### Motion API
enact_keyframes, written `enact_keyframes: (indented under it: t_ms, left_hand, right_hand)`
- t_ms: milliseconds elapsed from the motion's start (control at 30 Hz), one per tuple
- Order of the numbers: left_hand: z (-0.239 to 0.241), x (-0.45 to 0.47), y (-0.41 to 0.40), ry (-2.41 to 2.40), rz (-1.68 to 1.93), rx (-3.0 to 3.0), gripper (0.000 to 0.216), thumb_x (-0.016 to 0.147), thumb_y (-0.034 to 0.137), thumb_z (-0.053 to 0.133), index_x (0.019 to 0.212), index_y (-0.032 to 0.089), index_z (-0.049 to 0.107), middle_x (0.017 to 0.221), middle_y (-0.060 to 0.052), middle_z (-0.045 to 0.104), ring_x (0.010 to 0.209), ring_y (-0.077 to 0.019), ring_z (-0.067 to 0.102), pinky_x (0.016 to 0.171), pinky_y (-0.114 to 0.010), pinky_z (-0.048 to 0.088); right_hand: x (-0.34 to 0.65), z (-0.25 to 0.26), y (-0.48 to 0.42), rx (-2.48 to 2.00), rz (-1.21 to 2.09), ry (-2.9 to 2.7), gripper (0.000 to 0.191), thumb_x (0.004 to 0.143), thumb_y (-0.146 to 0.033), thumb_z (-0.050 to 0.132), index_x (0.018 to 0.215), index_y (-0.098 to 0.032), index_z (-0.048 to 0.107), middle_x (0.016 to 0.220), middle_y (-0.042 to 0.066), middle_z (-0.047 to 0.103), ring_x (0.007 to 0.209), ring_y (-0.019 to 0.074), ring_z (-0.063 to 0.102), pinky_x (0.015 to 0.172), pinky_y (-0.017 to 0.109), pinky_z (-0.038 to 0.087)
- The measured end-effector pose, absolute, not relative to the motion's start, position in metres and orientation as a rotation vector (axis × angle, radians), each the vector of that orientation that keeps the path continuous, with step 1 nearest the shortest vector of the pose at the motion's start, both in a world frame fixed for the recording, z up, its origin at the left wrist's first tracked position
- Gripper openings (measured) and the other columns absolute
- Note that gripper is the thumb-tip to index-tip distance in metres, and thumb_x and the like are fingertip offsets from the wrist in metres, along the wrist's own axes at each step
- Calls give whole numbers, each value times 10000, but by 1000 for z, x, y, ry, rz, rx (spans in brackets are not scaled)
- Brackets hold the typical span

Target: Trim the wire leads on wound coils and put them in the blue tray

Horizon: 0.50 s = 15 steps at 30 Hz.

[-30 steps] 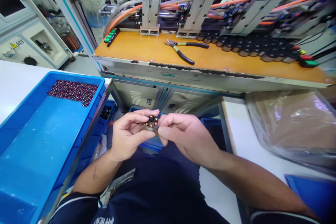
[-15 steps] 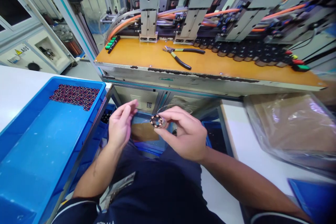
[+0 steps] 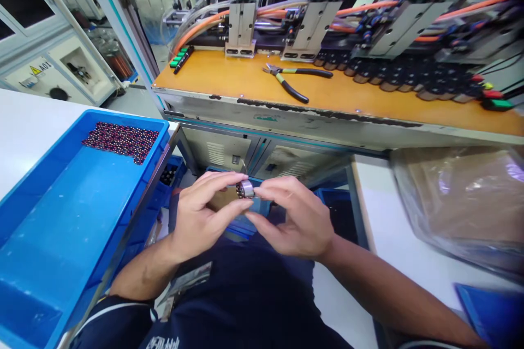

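Observation:
A small motor stator (image 3: 246, 189), a short metal ring with copper windings inside, is held up in front of my body between both hands. My left hand (image 3: 204, 210) pinches it from the left, thumb below and forefinger above. On the other side, the fingertips of my right hand (image 3: 297, 215) meet its right edge, with the thumb beneath. A thin wire seems to rise from the stator. Many similar small wound parts (image 3: 120, 139) sit packed together at the far end of the blue tray on my left.
The blue tray (image 3: 61, 212) stands on a white table. Ahead, an orange bench (image 3: 229, 79) carries cutting pliers (image 3: 292, 79), a marker (image 3: 183, 60), a row of dark cylindrical parts (image 3: 393, 79) and machine heads with hoses. A plastic-wrapped package (image 3: 462, 196) lies on the right table.
My left hand has moved right and closed on the stator. The stator has turned so its metal side shows more. The view has shifted slightly.

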<state>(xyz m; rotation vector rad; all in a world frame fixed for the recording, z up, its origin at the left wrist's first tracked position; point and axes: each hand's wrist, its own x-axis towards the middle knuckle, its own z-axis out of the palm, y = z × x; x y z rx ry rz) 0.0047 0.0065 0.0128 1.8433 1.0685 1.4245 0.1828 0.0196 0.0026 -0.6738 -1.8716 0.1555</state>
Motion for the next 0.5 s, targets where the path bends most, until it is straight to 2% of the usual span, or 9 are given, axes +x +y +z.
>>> enact_keyframes:
  t_ms: [67,167,333,500]
  left_hand:
    - [10,2,6,1063,1437,1870,439,748,146,800,1167,245,716,1057,-77,764,957,-218,679,880,-351,550]
    - [8,0,4,1022,1429,1872,433,747,116,790,1157,241,725,1092,-90,749,973,-222,683,857,-338,562]
    - [8,0,3,923,1378,1582,335,755,106,778,1068,223,753,1106,-97,718,932,-180,695,705,-230,581]
    - [9,-1,6,892,1395,1497,283,747,98,778,1010,202,756,1083,-104,720,962,-188,697,751,-249,597]
  right_hand:
    - [183,11,15,-655,425,-1809,227,814,-200,720,1035,-185,670,860,71,694,732,159,662,623,271,570]
    - [181,19,13,-621,627,-1712,114,845,-94,653,906,-178,699,764,42,682,682,134,646,611,250,549]
    - [176,19,15,-715,644,-1628,132,842,-64,637,810,-177,698,735,32,676,664,127,639,604,249,538]
    - [179,15,16,-749,652,-1652,129,843,-71,642,769,-171,676,713,14,663,651,113,628,602,238,524]
